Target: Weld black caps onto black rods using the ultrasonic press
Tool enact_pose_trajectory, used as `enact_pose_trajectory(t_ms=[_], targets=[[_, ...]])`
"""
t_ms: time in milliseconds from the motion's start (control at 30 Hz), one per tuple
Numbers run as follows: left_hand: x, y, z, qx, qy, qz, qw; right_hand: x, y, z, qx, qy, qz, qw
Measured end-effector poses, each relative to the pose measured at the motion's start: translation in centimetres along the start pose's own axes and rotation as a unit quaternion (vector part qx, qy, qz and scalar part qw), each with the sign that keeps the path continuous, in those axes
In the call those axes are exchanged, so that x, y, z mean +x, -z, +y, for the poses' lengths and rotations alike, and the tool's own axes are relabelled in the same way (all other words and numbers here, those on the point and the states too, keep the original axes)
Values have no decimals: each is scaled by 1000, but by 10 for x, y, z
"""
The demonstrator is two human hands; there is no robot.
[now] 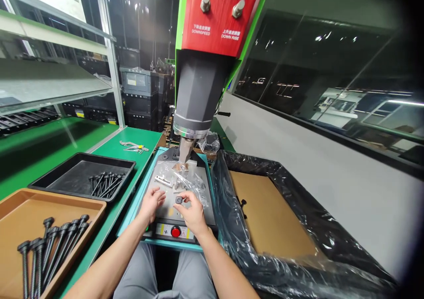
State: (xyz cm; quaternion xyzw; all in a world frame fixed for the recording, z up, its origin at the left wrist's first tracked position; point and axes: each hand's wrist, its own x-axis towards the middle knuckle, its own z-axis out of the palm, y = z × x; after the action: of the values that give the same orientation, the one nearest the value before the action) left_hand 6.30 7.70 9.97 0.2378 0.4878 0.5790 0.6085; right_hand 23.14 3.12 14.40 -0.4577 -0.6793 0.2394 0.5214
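My right hand (192, 213) pinches a small black knob-like part (179, 199) between thumb and fingertips, above the grey machine bed. The part shows a rounded, roughly square end; whether a shaft lies behind it I cannot tell. My left hand (153, 204) is beside it on the left, fingers apart and loosely bent, with nothing in them. Just beyond both hands, a metal fixture (180, 184) is partly covered by clear plastic film (194, 186). The welding-press horn (185, 151) points down over that fixture. A red button (175, 232) sits on the machine's front, below my hands.
To the left, a brown tray (20, 202) and a black tray (62, 175) hold several black threaded bolts. Pliers and hex keys (134, 146) lie on the green table (115, 135). On the right, a plastic-lined box (228, 202) contains cardboard (274, 215) with black bolts (243, 203) at its edge.
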Motion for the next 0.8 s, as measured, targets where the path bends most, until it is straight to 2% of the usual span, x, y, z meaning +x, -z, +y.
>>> enact_pose_trajectory(t_ms=[67, 200, 300, 400, 533, 633, 733, 800], targets=[[-17, 6, -5, 40, -51, -43, 997, 0, -2, -1, 5, 4, 0, 1000], [-51, 9, -1, 134, -137, -173, 966, -3, -10, -1, 43, -7, -14, 999], [-67, 9, 10, 152, -148, -194, 958, -4, -22, -2, 155, -52, -19, 986], [-76, 16, 17, 197, -162, -196, 947, 0, -35, -5, 282, -119, 4, 952], [-78, 31, 17, 204, -83, -216, 951, 9, -48, -11, 387, -207, -9, 898], [-71, 46, 24, 174, -34, -181, 967, 12, -46, -12, 379, -231, -39, 895], [-52, 70, 46, 146, -49, -91, 984, 4, -30, -8, 331, -246, -57, 909], [-35, 94, 67, 170, -71, -24, 983, -6, -14, -3, 311, -246, -74, 915]])
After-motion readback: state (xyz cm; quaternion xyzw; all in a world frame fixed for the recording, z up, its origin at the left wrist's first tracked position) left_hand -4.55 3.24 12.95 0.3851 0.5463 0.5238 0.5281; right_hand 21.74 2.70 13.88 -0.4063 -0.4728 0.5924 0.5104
